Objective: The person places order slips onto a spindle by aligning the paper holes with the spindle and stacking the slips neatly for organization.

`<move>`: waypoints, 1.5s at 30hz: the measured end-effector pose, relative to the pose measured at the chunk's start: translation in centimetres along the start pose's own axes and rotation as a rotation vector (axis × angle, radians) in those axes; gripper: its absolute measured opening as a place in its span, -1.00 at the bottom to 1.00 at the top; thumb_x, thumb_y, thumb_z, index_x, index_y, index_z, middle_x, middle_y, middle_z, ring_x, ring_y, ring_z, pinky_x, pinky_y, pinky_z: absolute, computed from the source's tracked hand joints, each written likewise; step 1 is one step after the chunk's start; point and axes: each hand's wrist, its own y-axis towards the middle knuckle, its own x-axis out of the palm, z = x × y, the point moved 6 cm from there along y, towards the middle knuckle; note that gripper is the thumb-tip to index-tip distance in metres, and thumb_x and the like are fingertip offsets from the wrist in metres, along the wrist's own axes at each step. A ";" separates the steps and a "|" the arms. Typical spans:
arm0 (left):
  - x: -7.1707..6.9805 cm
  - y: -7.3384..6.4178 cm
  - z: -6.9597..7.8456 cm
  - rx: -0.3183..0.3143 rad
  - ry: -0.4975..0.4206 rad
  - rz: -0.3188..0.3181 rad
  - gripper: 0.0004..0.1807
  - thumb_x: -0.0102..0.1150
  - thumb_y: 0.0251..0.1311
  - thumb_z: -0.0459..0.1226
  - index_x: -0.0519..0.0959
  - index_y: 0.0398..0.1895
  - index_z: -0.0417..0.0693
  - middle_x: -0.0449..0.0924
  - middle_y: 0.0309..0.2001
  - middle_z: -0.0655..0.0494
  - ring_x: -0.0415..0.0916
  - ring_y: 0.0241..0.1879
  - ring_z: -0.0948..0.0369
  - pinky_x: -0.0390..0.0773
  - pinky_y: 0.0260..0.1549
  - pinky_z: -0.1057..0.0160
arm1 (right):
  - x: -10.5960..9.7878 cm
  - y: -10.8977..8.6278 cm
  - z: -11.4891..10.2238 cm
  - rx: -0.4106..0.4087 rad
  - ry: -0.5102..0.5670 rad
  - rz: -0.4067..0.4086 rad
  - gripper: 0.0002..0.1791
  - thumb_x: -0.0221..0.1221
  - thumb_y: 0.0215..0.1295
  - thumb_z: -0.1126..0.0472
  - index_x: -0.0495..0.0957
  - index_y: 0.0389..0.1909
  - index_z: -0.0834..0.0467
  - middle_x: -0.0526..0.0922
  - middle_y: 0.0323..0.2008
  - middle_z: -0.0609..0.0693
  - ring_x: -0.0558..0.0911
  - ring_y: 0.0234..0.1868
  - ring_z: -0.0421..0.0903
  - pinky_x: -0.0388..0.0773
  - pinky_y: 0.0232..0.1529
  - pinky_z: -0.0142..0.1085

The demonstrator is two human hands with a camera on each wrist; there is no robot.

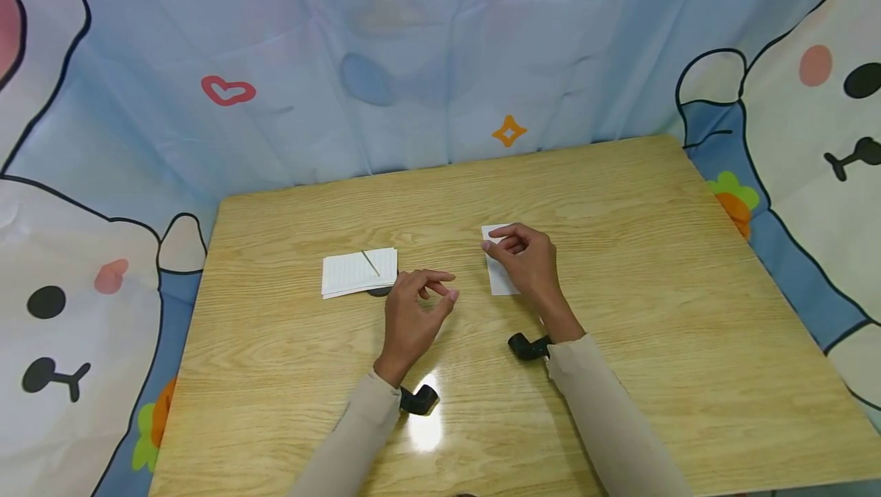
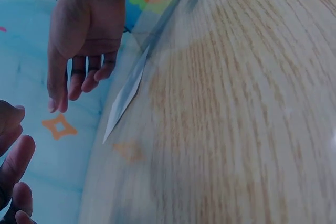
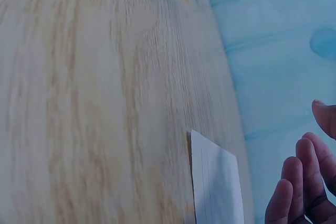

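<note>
My right hand (image 1: 526, 260) hovers over a white lined sheet of paper (image 1: 501, 277) on the table, hiding part of it. Its fingers bend loosely, with nothing between them. In the right wrist view, the fingers (image 3: 302, 182) hang beside the sheet (image 3: 215, 182), thumb apart from them. My left hand (image 1: 416, 317) is just right of a small stack of lined paper (image 1: 354, 274), also holding nothing, its thumb and fingers spread apart. A thin brownish stick-like strip (image 1: 370, 263) lies slanted across the stack. Under the stack's near edge shows a dark round thing (image 1: 379, 292), mostly hidden.
A light wooden table (image 1: 654, 290) carries both papers. Behind it hangs a blue curtain (image 1: 413, 61) with cartoon figures, close along the far edge. Black wrist camera mounts (image 1: 528, 346) stick out inward from both wrists, low over the table.
</note>
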 end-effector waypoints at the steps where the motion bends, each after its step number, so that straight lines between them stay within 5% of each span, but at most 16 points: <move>1: 0.1 0.0 0.0 0.005 0.001 0.001 -0.77 0.51 0.25 -0.23 0.79 -0.04 0.09 0.77 -0.33 0.19 0.50 -0.31 0.06 0.49 -0.22 0.09 | 0.0 0.0 0.0 0.000 0.001 -0.001 -0.73 0.49 0.30 0.04 0.81 -0.10 0.11 0.72 -0.33 0.14 0.63 -0.34 -0.09 0.53 -0.27 -0.40; 7: 0.5 0.0 0.0 0.035 0.008 0.010 -0.77 0.54 0.21 -0.25 0.80 -0.06 0.07 0.78 -0.35 0.17 0.49 -0.35 0.05 0.42 -0.24 0.18 | -0.2 0.2 0.0 0.001 -0.008 -0.003 -0.72 0.49 0.30 0.01 0.81 -0.10 0.10 0.71 -0.33 0.11 0.63 -0.34 -0.10 0.54 -0.26 -0.39; 16: 1.7 -0.1 -0.6 -0.019 0.014 -0.028 -0.78 0.54 0.21 -0.24 0.80 -0.08 0.08 0.78 -0.35 0.19 0.51 -0.32 0.04 0.53 -0.24 0.10 | -0.7 0.9 0.5 0.015 -0.026 0.005 -0.72 0.49 0.30 0.03 0.81 -0.09 0.10 0.71 -0.34 0.09 0.63 -0.36 -0.16 0.55 -0.30 -0.41; 45: 4.7 -0.1 0.0 -0.046 0.015 -0.052 -0.78 0.54 0.20 -0.24 0.79 -0.09 0.11 0.78 -0.36 0.18 0.53 -0.30 0.10 0.51 -0.26 0.32 | -1.9 2.2 1.3 0.037 -0.058 -0.034 -0.72 0.49 0.31 0.04 0.79 -0.04 0.07 0.76 -0.27 0.04 0.65 -0.30 -0.16 0.57 -0.24 -0.38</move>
